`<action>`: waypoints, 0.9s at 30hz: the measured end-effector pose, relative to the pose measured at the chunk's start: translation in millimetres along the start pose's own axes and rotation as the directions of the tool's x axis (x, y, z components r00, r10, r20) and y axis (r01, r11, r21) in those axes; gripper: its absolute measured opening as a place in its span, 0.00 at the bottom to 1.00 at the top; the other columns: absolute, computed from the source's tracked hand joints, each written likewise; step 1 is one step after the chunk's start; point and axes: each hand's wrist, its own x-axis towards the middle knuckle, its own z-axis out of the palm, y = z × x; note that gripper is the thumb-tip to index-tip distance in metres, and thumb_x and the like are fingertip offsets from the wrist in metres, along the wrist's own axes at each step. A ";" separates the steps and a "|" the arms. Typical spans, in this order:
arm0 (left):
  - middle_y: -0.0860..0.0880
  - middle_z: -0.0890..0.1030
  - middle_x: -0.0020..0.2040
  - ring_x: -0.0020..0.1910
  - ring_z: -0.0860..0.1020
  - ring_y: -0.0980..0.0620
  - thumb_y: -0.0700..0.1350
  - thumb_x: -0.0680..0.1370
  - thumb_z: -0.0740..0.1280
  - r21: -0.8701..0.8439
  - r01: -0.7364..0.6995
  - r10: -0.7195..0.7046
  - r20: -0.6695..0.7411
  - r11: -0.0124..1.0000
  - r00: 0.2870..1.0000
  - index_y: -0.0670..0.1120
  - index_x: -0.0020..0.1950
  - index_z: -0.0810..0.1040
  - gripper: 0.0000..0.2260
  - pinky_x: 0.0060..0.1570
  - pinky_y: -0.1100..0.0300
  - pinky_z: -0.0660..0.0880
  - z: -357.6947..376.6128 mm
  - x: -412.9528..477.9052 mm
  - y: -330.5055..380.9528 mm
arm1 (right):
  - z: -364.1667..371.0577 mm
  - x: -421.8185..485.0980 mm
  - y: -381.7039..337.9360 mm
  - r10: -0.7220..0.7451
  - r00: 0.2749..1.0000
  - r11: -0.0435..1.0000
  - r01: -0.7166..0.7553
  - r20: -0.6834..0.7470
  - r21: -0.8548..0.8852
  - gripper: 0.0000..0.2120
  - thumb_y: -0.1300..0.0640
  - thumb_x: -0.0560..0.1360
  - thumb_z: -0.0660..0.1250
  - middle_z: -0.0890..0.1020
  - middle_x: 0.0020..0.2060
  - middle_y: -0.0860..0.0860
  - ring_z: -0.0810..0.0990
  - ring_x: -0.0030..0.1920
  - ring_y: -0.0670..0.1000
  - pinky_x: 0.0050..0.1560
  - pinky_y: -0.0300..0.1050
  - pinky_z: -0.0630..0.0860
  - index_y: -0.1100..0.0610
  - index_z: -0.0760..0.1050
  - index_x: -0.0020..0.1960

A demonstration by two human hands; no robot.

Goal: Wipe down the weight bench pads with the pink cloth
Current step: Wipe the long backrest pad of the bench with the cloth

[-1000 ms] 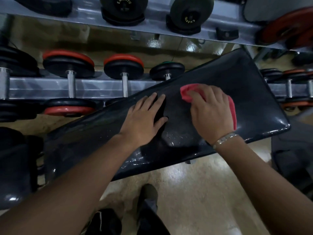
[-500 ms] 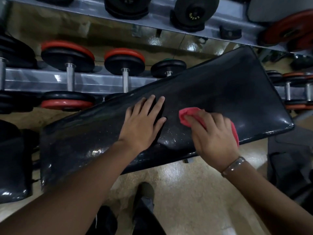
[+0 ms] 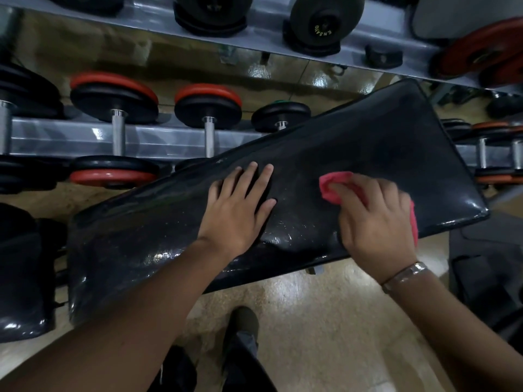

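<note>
A long black weight bench pad (image 3: 368,142) runs diagonally from lower left to upper right, its surface glossy with wet patches. My left hand (image 3: 237,210) lies flat on the pad's middle, fingers straight and spread. To its right, my right hand (image 3: 376,219) presses the pink cloth (image 3: 335,185) onto the pad near its front edge; the cloth shows past the fingertips and along the hand's right side, the rest is hidden under the palm. A second black pad (image 3: 22,278) sits at the far left.
A grey dumbbell rack (image 3: 158,140) with red and black dumbbells (image 3: 113,97) stands right behind the bench, an upper shelf (image 3: 283,38) holding more weights. My shoe (image 3: 242,321) is on the beige floor (image 3: 325,321) below. Dark equipment (image 3: 486,264) sits at the right.
My right hand has slid the pink cloth down the pad toward its near edge. My left hand has stayed flat in the same spot on the pad.
</note>
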 end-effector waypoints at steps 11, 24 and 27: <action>0.47 0.62 0.80 0.77 0.62 0.43 0.60 0.85 0.48 -0.004 -0.004 0.004 0.007 1.000 1.000 0.52 0.82 0.52 0.27 0.71 0.43 0.64 -2.8 -1.0 1.2 | 1.7 -20.0 -0.8 -0.053 0.998 0.998 0.055 -0.034 0.041 0.17 0.61 0.74 0.65 0.82 0.57 0.56 0.76 0.55 0.62 0.50 0.56 0.67 0.55 0.81 0.62; 0.46 0.64 0.79 0.77 0.63 0.43 0.58 0.85 0.49 -0.011 0.003 -0.004 -0.024 1.000 1.000 0.52 0.82 0.54 0.26 0.70 0.42 0.64 0.9 -1.8 3.7 | 9.7 -37.0 -14.7 -0.347 0.935 0.928 0.330 0.079 0.174 0.14 0.55 0.76 0.65 0.82 0.59 0.50 0.76 0.59 0.58 0.57 0.55 0.68 0.51 0.81 0.60; 0.46 0.64 0.79 0.77 0.64 0.43 0.58 0.85 0.49 -0.005 -0.004 0.004 -0.027 1.000 1.000 0.52 0.82 0.55 0.26 0.70 0.42 0.64 1.3 -1.6 3.5 | 5.4 -32.4 4.6 -0.466 0.880 0.880 0.450 0.093 0.151 0.11 0.54 0.76 0.65 0.83 0.57 0.49 0.75 0.58 0.56 0.57 0.53 0.70 0.50 0.82 0.56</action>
